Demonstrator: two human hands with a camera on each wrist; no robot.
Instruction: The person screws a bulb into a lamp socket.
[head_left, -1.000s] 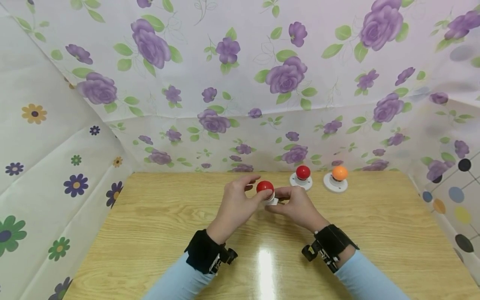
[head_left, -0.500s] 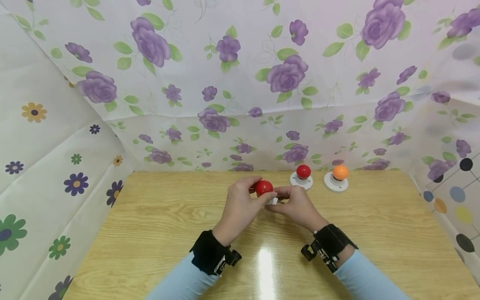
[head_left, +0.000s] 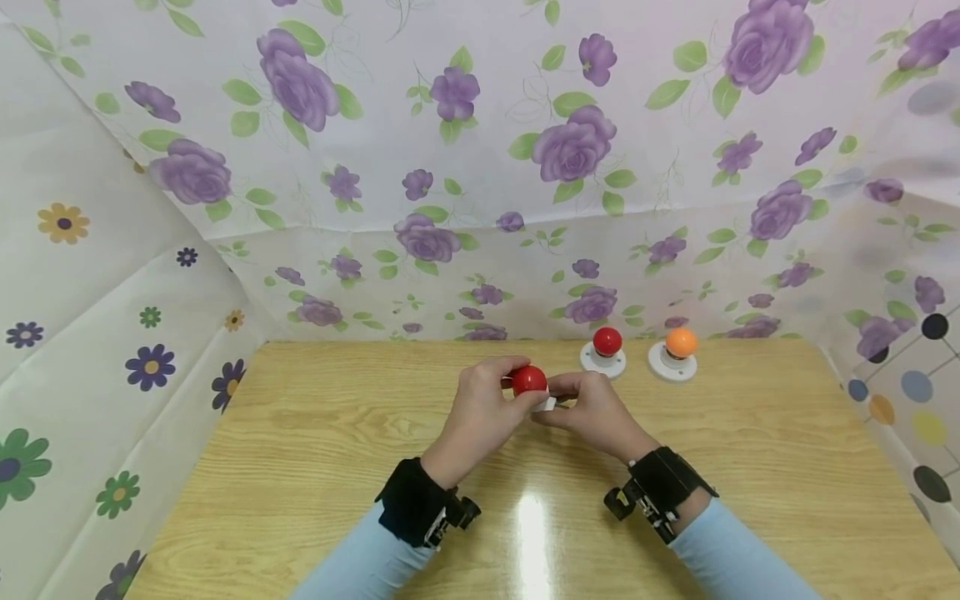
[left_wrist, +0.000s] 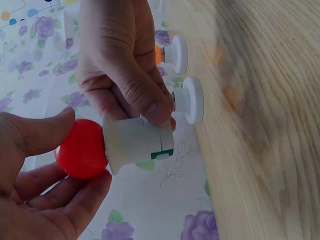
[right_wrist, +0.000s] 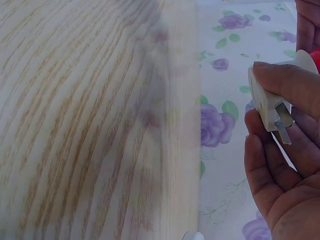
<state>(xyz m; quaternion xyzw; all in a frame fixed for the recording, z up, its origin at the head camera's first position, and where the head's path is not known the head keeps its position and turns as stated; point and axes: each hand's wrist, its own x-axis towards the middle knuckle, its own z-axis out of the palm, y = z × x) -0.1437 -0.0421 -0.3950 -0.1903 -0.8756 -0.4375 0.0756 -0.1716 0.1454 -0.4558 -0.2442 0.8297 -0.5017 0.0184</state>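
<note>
A round red bulb [head_left: 529,380] sits in a white plug-in lamp socket [left_wrist: 135,142], held up above the table between both hands. My left hand [head_left: 480,408] grips the bulb, thumb on one side and fingers on the other. With thumb and fingers my right hand [head_left: 596,414] pinches the socket's white body. Two flat metal prongs [right_wrist: 284,127] stick out of the socket in the right wrist view. A green mark [left_wrist: 162,154] shows on its side in the left wrist view. The bulb's screw thread is hidden inside the socket.
At the table's back edge stands a red bulb [head_left: 607,341] in a round white base [head_left: 602,363]. Right of it an orange bulb [head_left: 681,342] sits in a similar white base [head_left: 672,367]. Flowered cloth [head_left: 480,183] hangs behind the wooden table [head_left: 315,433].
The left hand's fingers have shifted and closed more round the red bulb, its wrist turning slightly. My right hand holds the socket in nearly the same place.
</note>
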